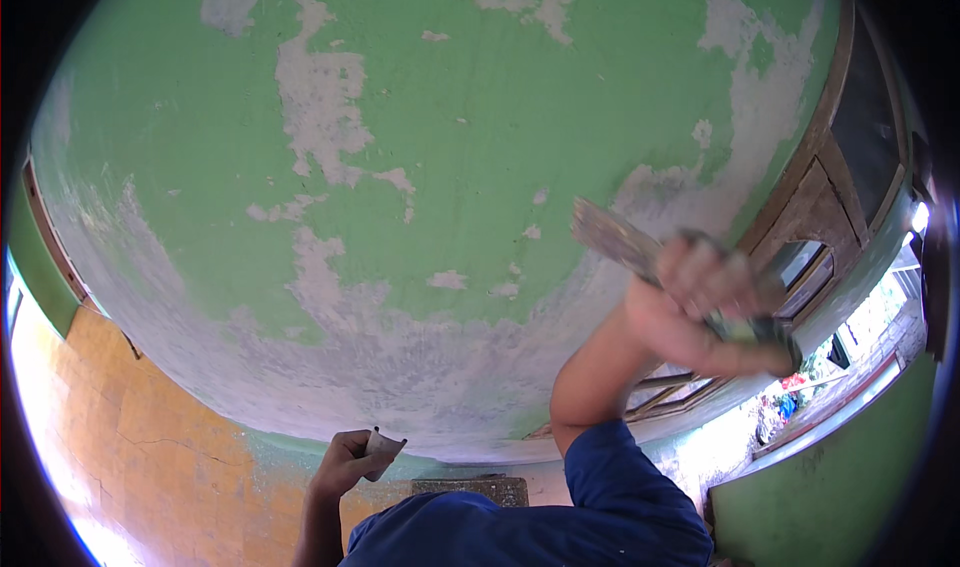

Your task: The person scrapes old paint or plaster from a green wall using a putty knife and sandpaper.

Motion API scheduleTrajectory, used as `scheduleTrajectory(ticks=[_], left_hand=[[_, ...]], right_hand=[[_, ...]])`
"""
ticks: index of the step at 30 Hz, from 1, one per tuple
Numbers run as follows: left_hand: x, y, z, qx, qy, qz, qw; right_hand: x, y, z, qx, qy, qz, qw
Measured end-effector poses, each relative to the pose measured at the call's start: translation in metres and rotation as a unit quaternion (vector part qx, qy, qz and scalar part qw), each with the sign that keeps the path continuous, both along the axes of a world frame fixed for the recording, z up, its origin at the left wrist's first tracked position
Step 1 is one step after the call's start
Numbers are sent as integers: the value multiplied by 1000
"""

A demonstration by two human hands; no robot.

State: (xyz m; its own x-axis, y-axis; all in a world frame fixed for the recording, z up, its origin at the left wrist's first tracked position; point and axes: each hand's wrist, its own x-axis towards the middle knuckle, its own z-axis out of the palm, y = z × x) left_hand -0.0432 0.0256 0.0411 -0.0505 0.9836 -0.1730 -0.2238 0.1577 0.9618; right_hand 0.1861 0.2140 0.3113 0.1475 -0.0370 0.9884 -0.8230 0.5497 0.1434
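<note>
A green-painted wall (465,154) fills most of the view, with pale bare patches and a wide stripped band (450,357) along its lower part. My right hand (701,297) is raised in front of the wall, gripping a long flat tool, probably a scraper (611,233), whose worn end points up and left. Motion blur hides the tool's exact kind and whether its end touches the wall. Low on the left, my left hand (349,458) pinches a small, curled pale piece (381,451), perhaps sandpaper.
A wooden door or window frame (802,199) with dark panes borders the wall on the right. Below lies an orange-yellow floor (165,424), cracked in places. A speckled block (472,488) sits at the wall's foot. Another green surface (825,454) stands at lower right, near a bright opening.
</note>
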Motion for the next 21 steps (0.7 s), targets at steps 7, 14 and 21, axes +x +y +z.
scheduleTrajectory(ticks=[7, 14, 21], left_hand=[[-4, 4, -4, -4, -8, -27, 1000], [-3, 3, -4, 8, -36, -41, 998], [-5, -1, -9, -8, -23, -20, 999]], right_hand=[[0, 21, -4, 2, -4, -7, 1000], [-19, 27, -9, -78, 17, 79, 994], [1, 2, -4, 42, 34, 18, 998]])
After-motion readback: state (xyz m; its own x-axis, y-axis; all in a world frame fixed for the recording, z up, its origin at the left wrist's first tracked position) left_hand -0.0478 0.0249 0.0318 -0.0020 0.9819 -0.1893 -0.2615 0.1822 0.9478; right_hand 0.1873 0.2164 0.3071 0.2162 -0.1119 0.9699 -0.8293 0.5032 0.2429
